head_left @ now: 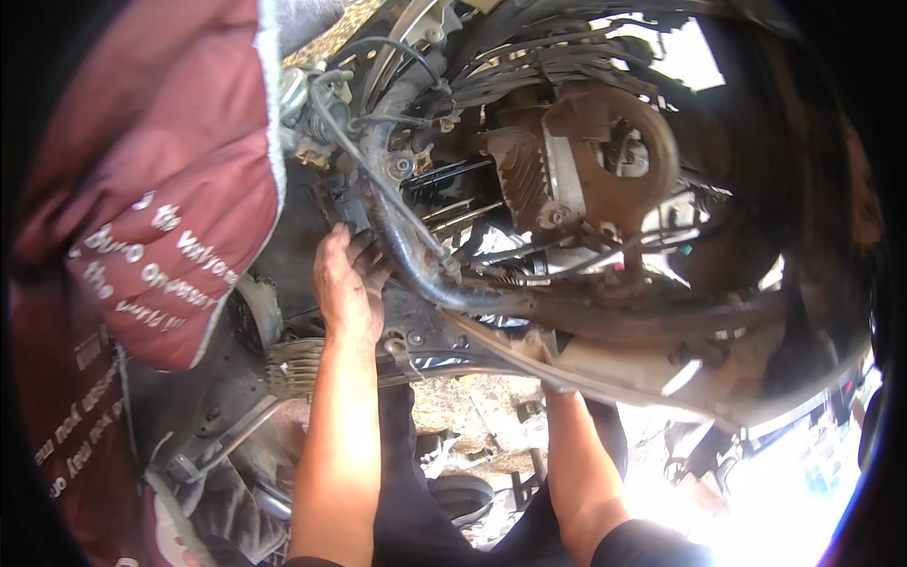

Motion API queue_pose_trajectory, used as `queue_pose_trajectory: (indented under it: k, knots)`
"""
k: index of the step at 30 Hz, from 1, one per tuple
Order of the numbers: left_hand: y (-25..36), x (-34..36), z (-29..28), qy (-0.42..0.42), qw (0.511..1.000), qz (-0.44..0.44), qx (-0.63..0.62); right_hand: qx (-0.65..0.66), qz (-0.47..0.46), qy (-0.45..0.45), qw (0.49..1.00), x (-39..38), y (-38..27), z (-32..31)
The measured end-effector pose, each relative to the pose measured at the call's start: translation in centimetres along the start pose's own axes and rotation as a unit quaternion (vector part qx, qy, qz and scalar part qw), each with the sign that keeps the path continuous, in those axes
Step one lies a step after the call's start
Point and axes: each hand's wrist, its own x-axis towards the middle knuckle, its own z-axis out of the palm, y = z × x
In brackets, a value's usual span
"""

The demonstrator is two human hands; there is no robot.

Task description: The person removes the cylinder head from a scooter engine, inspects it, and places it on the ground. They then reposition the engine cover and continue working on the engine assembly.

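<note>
My left hand (351,283) reaches up beside a bent dark metal frame tube (425,279), its fingers curved against a grey part partly behind them; what they hold is unclear. My right hand (557,380) is under the long lower edge of a curved body panel (690,383), its fingers hidden. Above them are cables (491,80), a grey bolted fitting (402,165) and a rusty bracket with a large round opening (572,175), all on an exposed vehicle frame. A finned metal part (293,369) lies left of my left forearm.
A maroon fabric (170,142) with white lettering covers the left side. Below, between and around my dark-trousered legs, loose metal parts (439,444) and a dark round object (461,496) lie on the ground. A silver bar (227,439) crosses the lower left. Bright glare washes out the lower right.
</note>
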Motion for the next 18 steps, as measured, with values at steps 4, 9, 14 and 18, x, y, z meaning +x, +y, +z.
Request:
queue_pose_trajectory:
  k: [4, 9, 14, 18]
  knots:
    - [2.4, -3.3, -0.8, 0.013, 0.997, -0.054, -0.045, 0.148, 0.115, 0.108, 0.976, -5.6, -1.4, 6.2]
    - [5.3, -6.2, -3.1, -0.078, 0.995, -0.067, 0.007, 0.271, -0.045, -0.299, 0.914, -18.3, -8.2, 8.8]
    - [4.9, -10.0, -5.5, -0.099, 0.987, -0.065, 0.107, 0.346, -0.219, -0.666, 0.623, -23.8, -17.5, 9.3]
    - [2.7, -14.7, -7.4, -0.132, 0.976, -0.044, 0.167, 0.448, -0.214, -0.632, 0.595, -29.4, -20.1, 6.4]
